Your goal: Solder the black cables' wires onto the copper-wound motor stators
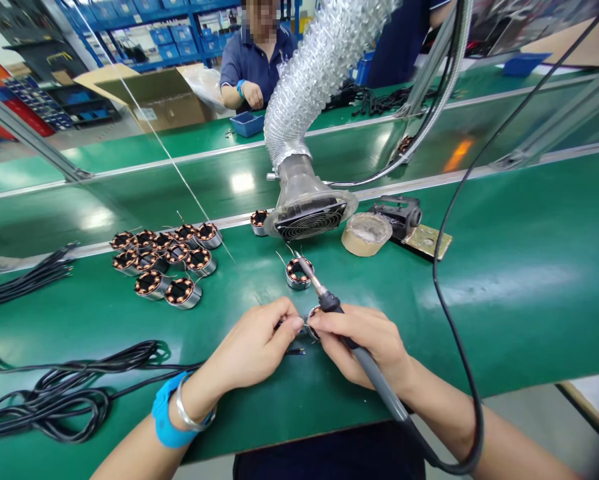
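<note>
Your left hand (257, 343) is pinching a small coil (311, 325) on the bench (504, 280). Your right hand (367, 347) is gripping the soldering iron (329, 301), also touching that coil.

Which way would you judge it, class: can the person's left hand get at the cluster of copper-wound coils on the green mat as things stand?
Probably yes. The left hand has bare mat between it and the coil cluster, but its fingers pinch a small part against the right hand.

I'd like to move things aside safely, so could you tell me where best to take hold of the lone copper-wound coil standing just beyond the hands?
Probably grip the wound coil by its smooth metal outer wall, fingers on opposite sides, coming from above and the near-left. It stands upright; the soldering iron tip hovers at its right, and thin lead wires stick up from its top.
</note>
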The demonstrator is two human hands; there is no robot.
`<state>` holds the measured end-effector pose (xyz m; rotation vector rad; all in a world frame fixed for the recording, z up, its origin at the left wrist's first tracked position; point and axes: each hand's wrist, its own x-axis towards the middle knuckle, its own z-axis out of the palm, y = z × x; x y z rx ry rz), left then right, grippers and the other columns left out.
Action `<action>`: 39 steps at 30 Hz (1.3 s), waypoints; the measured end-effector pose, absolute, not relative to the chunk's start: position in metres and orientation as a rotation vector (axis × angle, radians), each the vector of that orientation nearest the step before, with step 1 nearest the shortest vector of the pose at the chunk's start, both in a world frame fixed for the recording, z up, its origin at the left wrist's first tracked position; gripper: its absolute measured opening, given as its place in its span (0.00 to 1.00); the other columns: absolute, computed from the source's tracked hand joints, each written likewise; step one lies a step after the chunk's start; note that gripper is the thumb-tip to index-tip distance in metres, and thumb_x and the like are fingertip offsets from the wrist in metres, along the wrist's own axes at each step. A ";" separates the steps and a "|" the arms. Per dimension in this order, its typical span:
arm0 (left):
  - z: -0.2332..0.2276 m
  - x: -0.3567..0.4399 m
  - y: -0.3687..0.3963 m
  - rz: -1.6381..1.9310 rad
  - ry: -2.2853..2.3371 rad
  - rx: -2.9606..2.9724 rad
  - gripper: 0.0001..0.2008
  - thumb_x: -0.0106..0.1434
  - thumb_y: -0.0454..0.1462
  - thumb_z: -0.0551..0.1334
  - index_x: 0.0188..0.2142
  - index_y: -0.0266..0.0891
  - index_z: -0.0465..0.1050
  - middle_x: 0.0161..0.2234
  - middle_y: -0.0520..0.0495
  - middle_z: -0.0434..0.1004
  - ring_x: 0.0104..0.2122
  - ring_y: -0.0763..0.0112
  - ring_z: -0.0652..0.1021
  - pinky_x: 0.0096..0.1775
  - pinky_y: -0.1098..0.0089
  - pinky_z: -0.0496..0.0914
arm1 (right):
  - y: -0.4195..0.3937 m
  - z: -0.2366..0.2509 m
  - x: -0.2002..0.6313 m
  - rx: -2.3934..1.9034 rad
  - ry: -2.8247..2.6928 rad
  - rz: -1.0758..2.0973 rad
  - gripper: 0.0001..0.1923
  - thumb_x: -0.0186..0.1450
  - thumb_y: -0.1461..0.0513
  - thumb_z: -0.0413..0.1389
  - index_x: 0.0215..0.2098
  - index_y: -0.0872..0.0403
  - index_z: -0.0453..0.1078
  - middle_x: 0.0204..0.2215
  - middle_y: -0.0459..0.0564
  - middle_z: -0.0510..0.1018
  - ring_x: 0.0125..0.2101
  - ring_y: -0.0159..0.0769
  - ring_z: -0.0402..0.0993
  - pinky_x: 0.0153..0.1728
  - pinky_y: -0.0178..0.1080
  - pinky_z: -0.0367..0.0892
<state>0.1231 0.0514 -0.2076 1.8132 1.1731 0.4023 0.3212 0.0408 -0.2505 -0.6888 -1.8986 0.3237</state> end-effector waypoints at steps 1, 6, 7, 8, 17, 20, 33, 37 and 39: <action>-0.210 0.123 0.051 0.418 1.160 1.769 0.14 0.70 0.44 0.52 0.31 0.39 0.63 0.26 0.55 0.63 0.28 0.73 0.64 0.31 0.71 0.57 | 0.041 -0.251 0.321 -0.691 -1.908 0.324 0.18 0.61 0.74 0.54 0.47 0.53 0.70 0.28 0.47 0.78 0.24 0.30 0.73 0.27 0.34 0.70; -0.232 0.126 0.049 0.558 1.035 1.335 0.19 0.65 0.52 0.56 0.29 0.39 0.60 0.22 0.58 0.54 0.22 0.77 0.56 0.25 0.74 0.53 | 0.041 -0.251 0.317 -0.721 -1.960 0.254 0.15 0.63 0.72 0.53 0.46 0.54 0.69 0.27 0.46 0.76 0.23 0.29 0.70 0.25 0.33 0.68; -0.235 0.127 0.048 0.555 1.009 1.203 0.21 0.63 0.54 0.58 0.29 0.39 0.59 0.20 0.60 0.51 0.20 0.79 0.53 0.22 0.74 0.50 | 0.041 -0.252 0.316 -0.724 -1.969 0.234 0.15 0.63 0.73 0.52 0.46 0.54 0.69 0.27 0.46 0.77 0.23 0.29 0.70 0.25 0.32 0.68; -0.238 0.129 0.047 0.538 0.984 1.074 0.22 0.61 0.55 0.59 0.29 0.40 0.59 0.19 0.62 0.48 0.18 0.80 0.50 0.20 0.74 0.46 | 0.041 -0.252 0.316 -0.727 -1.975 0.220 0.15 0.63 0.73 0.52 0.45 0.54 0.69 0.28 0.47 0.77 0.23 0.30 0.71 0.25 0.33 0.69; -0.237 0.135 0.042 0.610 0.999 0.872 0.22 0.57 0.53 0.65 0.27 0.38 0.61 0.16 0.63 0.47 0.16 0.83 0.46 0.18 0.75 0.41 | 0.043 -0.253 0.319 -0.758 -1.927 0.296 0.14 0.63 0.71 0.53 0.46 0.53 0.68 0.30 0.47 0.78 0.25 0.31 0.73 0.28 0.34 0.71; -0.238 0.135 0.041 0.636 1.009 0.885 0.22 0.57 0.53 0.65 0.27 0.39 0.61 0.16 0.64 0.45 0.16 0.83 0.46 0.18 0.76 0.41 | 0.044 -0.252 0.318 -0.779 -1.927 0.393 0.15 0.62 0.70 0.53 0.47 0.53 0.67 0.32 0.47 0.79 0.27 0.32 0.76 0.31 0.34 0.73; -0.247 0.146 0.038 0.763 1.198 1.032 0.22 0.59 0.55 0.61 0.26 0.40 0.59 0.17 0.62 0.46 0.18 0.81 0.47 0.19 0.75 0.44 | 0.044 -0.256 0.315 -0.834 -1.884 0.240 0.13 0.64 0.71 0.52 0.46 0.53 0.69 0.31 0.47 0.80 0.24 0.30 0.73 0.26 0.34 0.71; -0.248 0.147 0.039 0.752 1.275 1.138 0.20 0.61 0.52 0.59 0.26 0.40 0.61 0.17 0.61 0.46 0.17 0.79 0.48 0.20 0.74 0.45 | 0.039 -0.251 0.325 -0.827 -1.823 0.316 0.18 0.65 0.71 0.51 0.50 0.52 0.70 0.34 0.47 0.82 0.28 0.31 0.78 0.31 0.34 0.75; -0.247 0.147 0.040 0.748 1.300 1.171 0.19 0.61 0.52 0.59 0.26 0.40 0.61 0.16 0.61 0.47 0.17 0.79 0.49 0.21 0.74 0.46 | 0.033 -0.249 0.332 -0.852 -1.743 0.367 0.22 0.66 0.72 0.52 0.56 0.50 0.67 0.36 0.47 0.82 0.31 0.31 0.79 0.33 0.34 0.76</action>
